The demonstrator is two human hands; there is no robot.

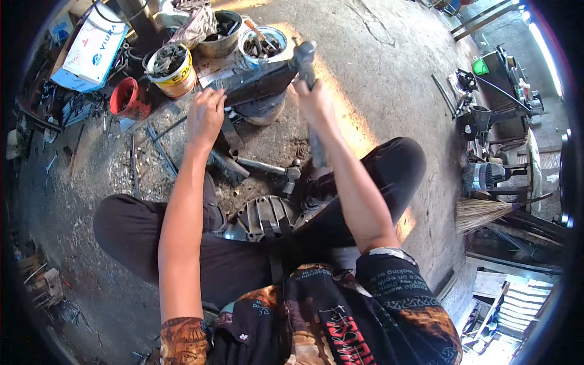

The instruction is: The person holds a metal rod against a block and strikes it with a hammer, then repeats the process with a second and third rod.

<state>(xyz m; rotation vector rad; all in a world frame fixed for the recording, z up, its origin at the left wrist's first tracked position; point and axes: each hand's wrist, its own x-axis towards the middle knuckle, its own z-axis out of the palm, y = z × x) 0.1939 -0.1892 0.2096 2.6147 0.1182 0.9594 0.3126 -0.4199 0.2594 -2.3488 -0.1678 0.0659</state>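
Note:
My right hand (317,108) is wrapped round a hammer (304,56), its head raised just off the right end of a dark metal anvil (261,80). Slight blur softens that hand. At the anvil's left end, my left hand (207,115) is closed, thumb and fingers pressed together by the top face. Whatever it pinches is too small or hidden to name. The anvil rests on a round base (261,112). Below it a second hammer (291,177) lies on the ground, close to a ribbed metal casting (271,213) between my legs.
A red bucket (130,100), a yellow-and-white bucket (176,76) and a blue-rimmed bucket (281,55) hold metal scraps. A white carton (91,52) stands behind at left. Metal bars (161,149) lie on the floor. At right are a broom (483,213) and cluttered machine parts.

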